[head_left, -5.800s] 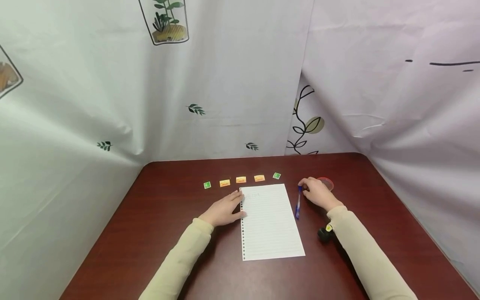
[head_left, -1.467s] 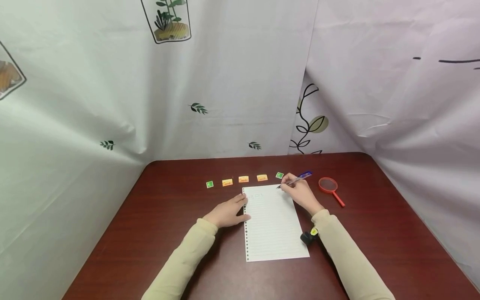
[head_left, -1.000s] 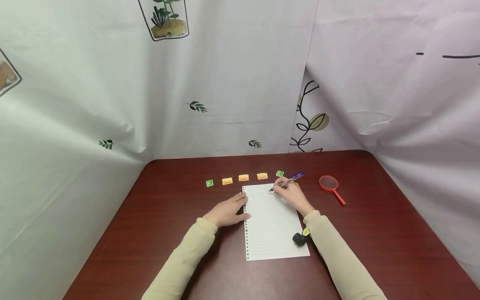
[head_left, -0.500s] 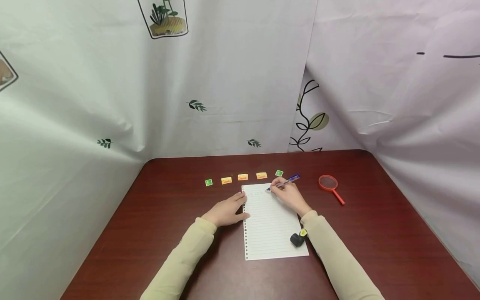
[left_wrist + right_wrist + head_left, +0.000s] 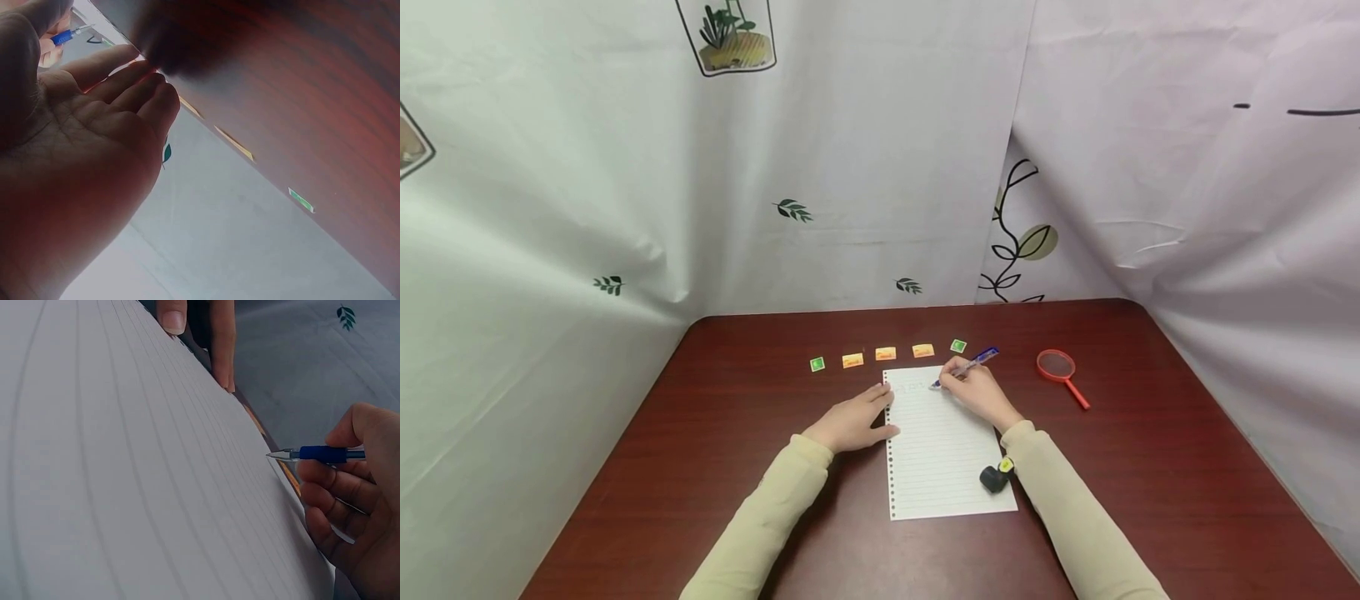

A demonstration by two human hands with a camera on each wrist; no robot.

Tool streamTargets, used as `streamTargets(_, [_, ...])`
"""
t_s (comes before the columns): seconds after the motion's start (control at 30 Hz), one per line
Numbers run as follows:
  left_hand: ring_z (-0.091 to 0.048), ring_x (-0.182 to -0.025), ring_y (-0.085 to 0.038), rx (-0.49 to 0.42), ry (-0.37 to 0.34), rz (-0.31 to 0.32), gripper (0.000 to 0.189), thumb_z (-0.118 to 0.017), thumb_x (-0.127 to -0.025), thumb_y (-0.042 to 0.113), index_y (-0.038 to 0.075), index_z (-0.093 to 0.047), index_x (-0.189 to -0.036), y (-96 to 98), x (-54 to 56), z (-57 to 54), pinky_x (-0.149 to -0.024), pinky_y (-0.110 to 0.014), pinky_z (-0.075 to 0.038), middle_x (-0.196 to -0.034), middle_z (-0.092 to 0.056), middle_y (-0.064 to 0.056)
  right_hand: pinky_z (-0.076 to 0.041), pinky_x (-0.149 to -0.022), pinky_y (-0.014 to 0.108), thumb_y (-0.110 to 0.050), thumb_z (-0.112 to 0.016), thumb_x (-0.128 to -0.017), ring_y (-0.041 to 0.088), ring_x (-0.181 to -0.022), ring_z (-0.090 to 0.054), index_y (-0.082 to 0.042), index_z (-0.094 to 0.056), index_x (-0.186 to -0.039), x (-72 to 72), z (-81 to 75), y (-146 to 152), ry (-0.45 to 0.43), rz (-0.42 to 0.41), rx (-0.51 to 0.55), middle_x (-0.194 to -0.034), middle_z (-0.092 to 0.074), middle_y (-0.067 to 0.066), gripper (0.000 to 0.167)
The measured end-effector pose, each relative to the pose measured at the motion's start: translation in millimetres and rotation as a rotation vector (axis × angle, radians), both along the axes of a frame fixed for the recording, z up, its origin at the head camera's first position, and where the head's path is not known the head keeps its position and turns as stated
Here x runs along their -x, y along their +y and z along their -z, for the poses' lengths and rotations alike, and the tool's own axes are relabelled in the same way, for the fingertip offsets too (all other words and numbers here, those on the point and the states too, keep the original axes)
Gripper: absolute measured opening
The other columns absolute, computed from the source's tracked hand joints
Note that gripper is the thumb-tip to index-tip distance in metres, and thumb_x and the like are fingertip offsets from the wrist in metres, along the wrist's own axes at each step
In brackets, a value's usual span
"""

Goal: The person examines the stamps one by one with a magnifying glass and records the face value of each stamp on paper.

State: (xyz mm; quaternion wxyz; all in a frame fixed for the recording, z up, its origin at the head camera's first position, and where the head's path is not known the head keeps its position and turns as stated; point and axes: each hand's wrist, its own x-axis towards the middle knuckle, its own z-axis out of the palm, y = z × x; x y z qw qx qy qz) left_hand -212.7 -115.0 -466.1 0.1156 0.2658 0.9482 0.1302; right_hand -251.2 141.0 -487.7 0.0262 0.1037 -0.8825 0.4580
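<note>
A lined sheet of paper (image 5: pixel 943 454) with punched holes along its left edge lies on the dark red table. Faint writing shows near its top. My left hand (image 5: pixel 853 419) rests at the sheet's left edge, fingers extended, with fingertips and thumb on the paper. In my right hand (image 5: pixel 977 392) a blue pen (image 5: pixel 983 357) is pinched between thumb and fingers, its tip right at the upper part of the sheet. The right wrist view shows the pen's blue grip (image 5: pixel 323 454) and pointed metal tip, with the other fingers curled below.
Beyond the sheet runs a row of small cards: a green one (image 5: pixel 817 364) at the left, several orange ones such as the middle card (image 5: pixel 886 353), and another green one (image 5: pixel 958 346). A red magnifying glass (image 5: pixel 1057 364) lies at the right. White cloth (image 5: pixel 880 167) hangs behind the table.
My right hand took up the pen from beside the sheet and moved left onto its top. The magnifying glass came fully into sight. Lately the pen tip shifted slightly left; my left hand stayed.
</note>
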Motion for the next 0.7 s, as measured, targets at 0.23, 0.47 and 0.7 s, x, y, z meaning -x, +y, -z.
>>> streamTargets(0.23, [-0.031, -0.149, -0.024, 0.007, 0.003, 0.003, 0.070, -0.063, -0.099, 0.042, 0.004, -0.042, -0.153, -0.3, 0.8, 1.4, -0.112, -0.043, -0.039, -0.162, -0.032, -0.011, -0.044, -0.075, 0.032, -0.017, -0.060, -0.093, 0.018, -0.081, -0.057, -0.014, -0.067, -0.094, -1.1, -0.3, 1.3, 0.007, 0.010, 0.013, -0.089, -0.068, 0.000, 0.008])
streamTargets(0.47, [-0.032, -0.148, -0.025, -0.002, -0.001, -0.001, 0.070, -0.064, -0.098, 0.041, 0.003, -0.042, -0.153, 0.0, 0.3, -1.5, -0.112, -0.044, -0.039, -0.162, -0.033, -0.012, -0.044, -0.073, 0.033, -0.017, -0.061, -0.093, 0.019, -0.079, -0.055, -0.014, -0.068, -0.094, 0.5, 0.0, 2.7, 0.013, 0.007, 0.032, -0.089, -0.068, 0.001, 0.008])
streamTargets(0.7, [-0.031, -0.149, -0.024, 0.003, -0.009, -0.003, 0.071, -0.063, -0.099, 0.042, 0.004, -0.041, -0.154, 0.0, -0.6, -0.6, -0.112, -0.044, -0.039, -0.163, -0.031, -0.011, -0.044, -0.073, 0.032, -0.016, -0.061, -0.093, 0.017, -0.078, -0.056, -0.014, -0.067, -0.093, 0.8, 1.1, 3.5, 0.014, 0.010, 0.051, -0.088, -0.068, 0.001, 0.006])
